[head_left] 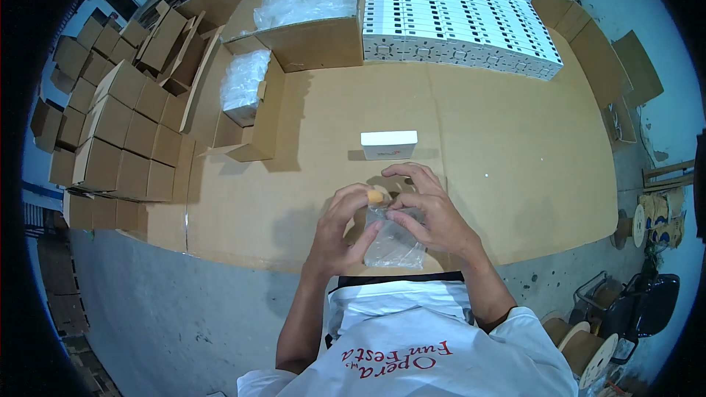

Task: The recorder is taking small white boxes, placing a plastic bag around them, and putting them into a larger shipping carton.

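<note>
Close to the table's front edge, a clear plastic bag (396, 247) hangs from my fingers at its upper end. My left hand (341, 226) curls at the bag's left side, its thumb against the plastic and an orange finger cot (376, 196) on one fingertip. From the other side my right hand (432, 212) grips the bag's top edge with thumb and fingers. Just beyond my hands a small white box (389, 145) stands on the cardboard-covered table (507, 154). What lies between my right fingertips is partly hidden.
Rows of white patterned boxes (463, 22) fill the back right. At the back left, an open carton (323, 40) holds clear plastic bags (305, 4). A smaller open carton (268, 117) contains plastic-wrapped items (246, 81). Brown boxes (121, 136) are stacked along the left.
</note>
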A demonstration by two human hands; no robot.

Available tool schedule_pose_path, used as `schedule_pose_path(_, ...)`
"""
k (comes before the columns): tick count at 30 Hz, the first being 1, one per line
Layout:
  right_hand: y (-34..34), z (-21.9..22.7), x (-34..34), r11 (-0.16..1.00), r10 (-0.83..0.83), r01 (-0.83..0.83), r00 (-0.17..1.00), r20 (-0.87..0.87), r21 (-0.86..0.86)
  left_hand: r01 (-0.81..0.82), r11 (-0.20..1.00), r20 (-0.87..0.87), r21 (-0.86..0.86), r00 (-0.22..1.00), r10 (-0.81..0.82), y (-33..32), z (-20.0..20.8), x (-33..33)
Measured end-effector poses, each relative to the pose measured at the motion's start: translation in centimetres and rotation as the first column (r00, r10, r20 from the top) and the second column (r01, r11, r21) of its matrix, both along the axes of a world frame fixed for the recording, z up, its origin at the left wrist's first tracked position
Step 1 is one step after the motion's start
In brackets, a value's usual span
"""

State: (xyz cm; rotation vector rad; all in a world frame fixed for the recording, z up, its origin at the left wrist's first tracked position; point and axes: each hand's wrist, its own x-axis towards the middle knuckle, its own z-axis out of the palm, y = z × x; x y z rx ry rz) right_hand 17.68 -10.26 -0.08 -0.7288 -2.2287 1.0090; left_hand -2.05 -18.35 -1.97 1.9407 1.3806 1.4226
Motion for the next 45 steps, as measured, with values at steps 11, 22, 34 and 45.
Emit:
schedule_pose_path(11,1.2,0.1,1.9,0.996,0.078,-0.079,0.997,-0.027,-0.040,0.013,0.957,0.022,-0.291,1.000,-0.007,1.3,-0.6,-1.4)
schedule_pose_path(22,2.6,-1.6,2.6,0.957,0.228,-0.247,0.965,-0.132,-0.155,0.140,0.933,0.202,-0.332,0.976,-0.074,2.1,-2.3,-3.3)
schedule_pose_path(34,3.0,-1.4,2.0,0.952,0.206,-0.235,0.966,-0.158,-0.197,0.271,0.919,0.605,-0.288,0.795,-0.045,1.3,-3.2,-2.9)
schedule_pose_path(45,3.0,0.4,0.8,0.968,0.199,-0.220,0.966,-0.166,-0.119,0.221,0.795,0.400,-0.565,0.916,0.029,-1.3,-3.0,-1.6)
